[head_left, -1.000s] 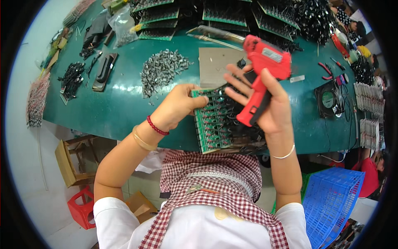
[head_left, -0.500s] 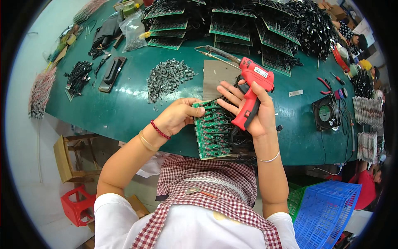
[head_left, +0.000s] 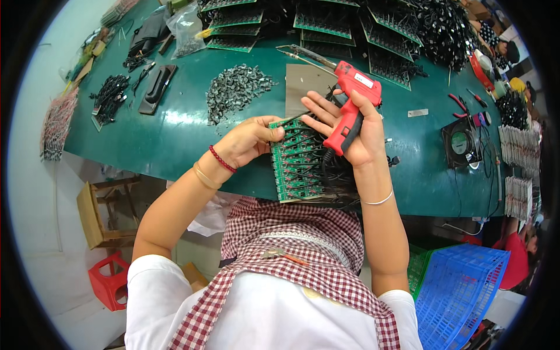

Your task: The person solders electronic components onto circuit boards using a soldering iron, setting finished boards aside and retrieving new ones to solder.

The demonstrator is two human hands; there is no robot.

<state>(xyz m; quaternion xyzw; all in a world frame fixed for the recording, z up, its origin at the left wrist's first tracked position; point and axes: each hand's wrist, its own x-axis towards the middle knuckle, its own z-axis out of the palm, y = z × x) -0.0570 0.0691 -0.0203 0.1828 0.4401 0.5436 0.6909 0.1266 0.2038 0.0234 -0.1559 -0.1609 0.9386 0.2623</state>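
My left hand [head_left: 249, 140] pinches the upper left corner of a green circuit board panel [head_left: 280, 166], thumb on top. Rows of black cables [head_left: 300, 157] run from the panel toward the right and bunch up under my other wrist. A red soldering gun [head_left: 360, 84] lies across my right palm, held by the thumb, its long tip pointing up and left. The fingers of my right hand [head_left: 366, 137] are stretched out toward the cables near the panel's top edge; whether they touch a cable I cannot tell. Beyond the panel lies a brown flat sheet [head_left: 298, 87].
A heap of small metal connector parts [head_left: 236, 90] lies on the green table [head_left: 175, 137]. Stacked cabled boards [head_left: 324, 35] stand at the back. To the right are a small fan [head_left: 461, 143] and red pliers [head_left: 458, 105]. A blue crate [head_left: 461, 286] stands at the lower right.
The panel, both hands and the soldering gun appear slightly higher in the picture, as does the table, so the view has shifted. The hold of each hand looks unchanged.
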